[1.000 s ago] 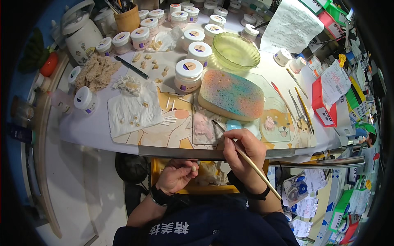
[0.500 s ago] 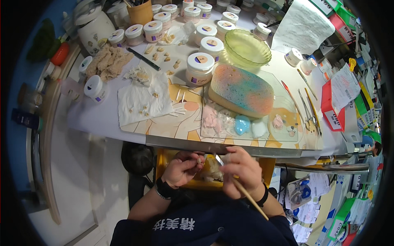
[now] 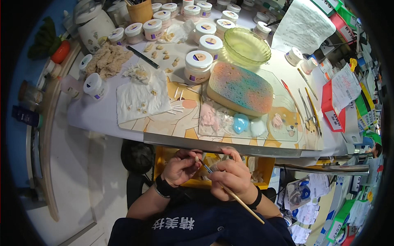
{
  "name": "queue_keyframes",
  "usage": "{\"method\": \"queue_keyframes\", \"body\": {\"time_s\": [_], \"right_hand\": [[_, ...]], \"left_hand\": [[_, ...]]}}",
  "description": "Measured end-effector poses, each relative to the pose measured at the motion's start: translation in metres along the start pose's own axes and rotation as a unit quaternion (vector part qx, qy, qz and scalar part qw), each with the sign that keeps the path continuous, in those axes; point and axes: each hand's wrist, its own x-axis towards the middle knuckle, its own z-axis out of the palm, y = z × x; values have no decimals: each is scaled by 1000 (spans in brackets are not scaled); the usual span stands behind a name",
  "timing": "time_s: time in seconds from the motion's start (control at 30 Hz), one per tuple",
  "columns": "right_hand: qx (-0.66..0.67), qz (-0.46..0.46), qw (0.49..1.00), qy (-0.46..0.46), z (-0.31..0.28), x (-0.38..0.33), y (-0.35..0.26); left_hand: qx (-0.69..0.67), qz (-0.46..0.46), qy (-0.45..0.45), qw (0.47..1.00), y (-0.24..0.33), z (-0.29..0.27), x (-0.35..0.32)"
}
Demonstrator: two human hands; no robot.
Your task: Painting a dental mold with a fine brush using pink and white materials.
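Over the open yellow drawer at the table's front edge, my left hand [image 3: 178, 169] pinches a small cream tooth-like piece [image 3: 197, 159] between thumb and fingertips. A thin wooden-handled brush [image 3: 243, 205] is gripped in my right hand [image 3: 233, 178], its dark tip meeting or nearly meeting that piece. Its handle slants down toward my right forearm. Pale scraps lie in the drawer [image 3: 269, 174] beneath both hands. Beyond the edge, a multicoloured sponge [image 3: 240, 88] rests on a glass plate [image 3: 287, 133] beside pink, clear, blue and white blobs of material.
A white cloth [image 3: 139, 98] bears several small tooth-like pieces. Several lidded jars [image 3: 199, 67] and a green glass bowl [image 3: 248, 47] stand farther back. Tweezers [image 3: 303, 104] and brushes lie at the right, near a red tray [image 3: 331, 115]. A black round object [image 3: 139, 158] is left of the drawer.
My right hand has moved left and slightly down, bringing the brush tip to the small piece. My left hand keeps its pinch with little movement.
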Motion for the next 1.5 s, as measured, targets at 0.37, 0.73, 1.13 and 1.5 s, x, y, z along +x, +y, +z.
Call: {"method": "queue_keyframes", "body": {"time_s": [0.37, 0.73, 1.13, 1.5], "right_hand": [[-1, -1, 1000, -4, 0, 1, 0], [3, 6, 1000, -1, -2, 3, -1], [-16, 1, 1000, -10, -3, 6, 0], [-7, -2, 1000, -10, -3, 6, -1]], "left_hand": [[4, -1, 18, 1000, 2, 3, -1], [-6, -5, 2, 1000, 2, 2, 1], [-10, -2, 3, 1000, 2, -1, 1], [-2, -7, 6, 1000, 3, 1, 0]]}}
